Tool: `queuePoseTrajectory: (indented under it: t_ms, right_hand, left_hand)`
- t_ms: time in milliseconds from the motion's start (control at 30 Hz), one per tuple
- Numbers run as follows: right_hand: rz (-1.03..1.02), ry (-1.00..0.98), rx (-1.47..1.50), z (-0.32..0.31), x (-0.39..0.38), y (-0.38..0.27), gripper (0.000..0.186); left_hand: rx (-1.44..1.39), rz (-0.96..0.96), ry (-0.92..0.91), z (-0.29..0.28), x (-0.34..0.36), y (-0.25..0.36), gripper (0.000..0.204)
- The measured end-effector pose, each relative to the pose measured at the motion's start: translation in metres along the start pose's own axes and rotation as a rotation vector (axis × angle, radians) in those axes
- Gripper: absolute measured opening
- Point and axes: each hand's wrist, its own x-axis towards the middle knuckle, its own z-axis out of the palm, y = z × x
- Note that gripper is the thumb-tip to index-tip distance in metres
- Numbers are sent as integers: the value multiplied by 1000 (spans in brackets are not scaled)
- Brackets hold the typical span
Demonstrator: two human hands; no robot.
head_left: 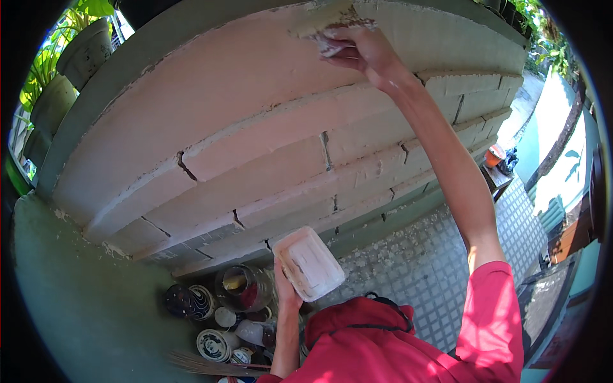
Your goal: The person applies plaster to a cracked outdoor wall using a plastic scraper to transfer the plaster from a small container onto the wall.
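My right hand (369, 54) is raised against the upper part of the pale wall (255, 89). Its fingers close round a wide, paint-smeared paintbrush (322, 20), slightly blurred, which meets the wall just below the top ledge. White paint marks the fingers. Lower down, my left hand (287, 288) grips the side of a rectangular white plastic tub (313, 268), tilted so that its inside shows. A thin coat of pale paint and some brownish streaks line the tub.
Several paint cans and jars (216, 346) crowd the floor at lower left, beside a green side wall (83, 306) and a twig broom (204, 364). Potted plants (54, 105) stand at upper left. A small table (498, 179) carries an orange container (494, 155) at right.
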Motion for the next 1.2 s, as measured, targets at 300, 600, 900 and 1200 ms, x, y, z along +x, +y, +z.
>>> queuePoseTrajectory:
  t_ms: [300,600,900,1200]
  right_hand:
    - [-498,43,-875,-7,6,80,28]
    - [-606,302,-1209,-131,20,60,26]
    - [-702,117,-1046,-84,39,88,25]
    - [-628,407,-1123,-197,40,33,22]
  left_hand:
    - [12,-5,-15,-11,-20,3,56]
    - [-62,27,96,-12,-21,5,58]
    - [-25,76,81,26,12,-7,58]
    - [-24,131,124,52,14,-11,58]
